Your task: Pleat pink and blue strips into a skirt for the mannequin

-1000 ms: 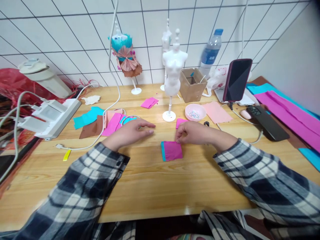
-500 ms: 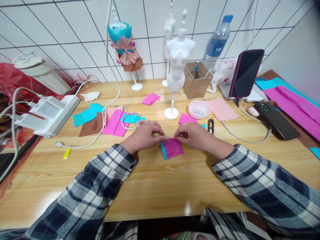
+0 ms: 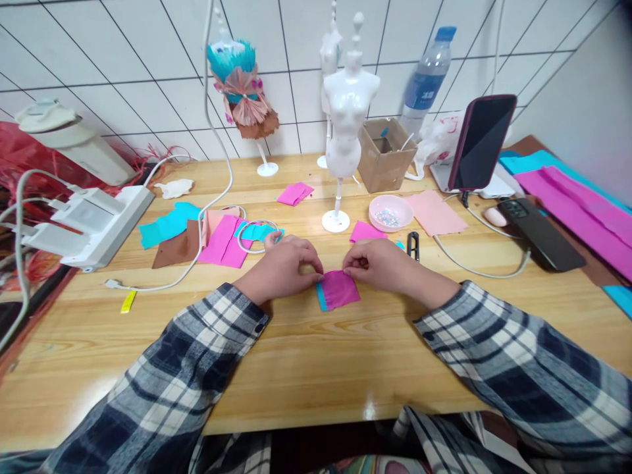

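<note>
A small magenta piece of crepe paper (image 3: 340, 291) with a turquoise strip along its left side hangs between my hands, over the wooden table. My left hand (image 3: 284, 266) pinches its upper left corner between thumb and fingers. At the upper right corner, my right hand (image 3: 378, 264) grips the top edge, its fingers curled in. Just behind my right hand lies another magenta piece (image 3: 368, 232). A white cable ring (image 3: 253, 249) and a turquoise scrap (image 3: 260, 232) are close behind my left hand.
A bare white mini mannequin (image 3: 349, 118) stands ahead, near a dressed one (image 3: 247, 99). A pink bowl of sequins (image 3: 391, 214), a black snipper-like tool (image 3: 413, 246), a cardboard box (image 3: 386, 158) and phones (image 3: 538, 234) are on the right. Paper pieces (image 3: 170, 227) and a power strip (image 3: 113, 227) lie left.
Both hands keep their pinch on the magenta paper and have barely moved. The whole view has shifted slightly, so things appear a little farther left and higher.
</note>
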Demonstrator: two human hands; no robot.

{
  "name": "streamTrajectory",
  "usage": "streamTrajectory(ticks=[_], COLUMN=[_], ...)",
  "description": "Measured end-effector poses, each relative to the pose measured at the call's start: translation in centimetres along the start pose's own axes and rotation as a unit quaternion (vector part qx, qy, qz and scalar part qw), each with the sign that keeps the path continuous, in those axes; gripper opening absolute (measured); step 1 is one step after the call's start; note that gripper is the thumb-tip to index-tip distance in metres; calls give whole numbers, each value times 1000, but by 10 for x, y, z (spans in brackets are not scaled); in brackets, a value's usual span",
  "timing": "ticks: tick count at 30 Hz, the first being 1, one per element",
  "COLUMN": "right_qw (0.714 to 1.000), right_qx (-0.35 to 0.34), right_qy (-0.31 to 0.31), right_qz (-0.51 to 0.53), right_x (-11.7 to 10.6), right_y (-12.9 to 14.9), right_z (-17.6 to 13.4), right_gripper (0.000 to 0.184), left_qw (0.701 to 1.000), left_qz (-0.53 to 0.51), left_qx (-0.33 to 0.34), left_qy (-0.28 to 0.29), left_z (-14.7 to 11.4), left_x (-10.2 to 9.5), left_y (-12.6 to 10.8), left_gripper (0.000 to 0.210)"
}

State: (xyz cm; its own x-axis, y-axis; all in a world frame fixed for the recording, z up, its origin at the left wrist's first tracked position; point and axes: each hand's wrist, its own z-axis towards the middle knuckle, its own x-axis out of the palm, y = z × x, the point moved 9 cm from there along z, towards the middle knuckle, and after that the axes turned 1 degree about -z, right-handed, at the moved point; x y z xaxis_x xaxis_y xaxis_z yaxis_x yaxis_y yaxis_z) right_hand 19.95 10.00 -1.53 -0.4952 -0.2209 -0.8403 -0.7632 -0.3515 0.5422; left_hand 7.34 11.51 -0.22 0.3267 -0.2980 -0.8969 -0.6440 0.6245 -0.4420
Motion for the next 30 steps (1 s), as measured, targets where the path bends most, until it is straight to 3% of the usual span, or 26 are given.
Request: streamTrajectory(ticks=[15,23,30], right_qw=[987,945,933], right_qx=[-123,-149,-154], right_qy=[-49,-21,16], right_qz=[-94,-291,-325], right_x=[3,11,9], right_y=[15,28,35], right_z=[-20,-31,-36], right_gripper=[13,15,13], left_qw=[997,988,958], left_qz=[57,121,236], left_qx=[49,94,158], left_qy=[-2,-20,-26], left_z=[-8,-11,-22], left_x=[0,-2,2], left_y=[-10,-21,-43], left_gripper=[10,14,16])
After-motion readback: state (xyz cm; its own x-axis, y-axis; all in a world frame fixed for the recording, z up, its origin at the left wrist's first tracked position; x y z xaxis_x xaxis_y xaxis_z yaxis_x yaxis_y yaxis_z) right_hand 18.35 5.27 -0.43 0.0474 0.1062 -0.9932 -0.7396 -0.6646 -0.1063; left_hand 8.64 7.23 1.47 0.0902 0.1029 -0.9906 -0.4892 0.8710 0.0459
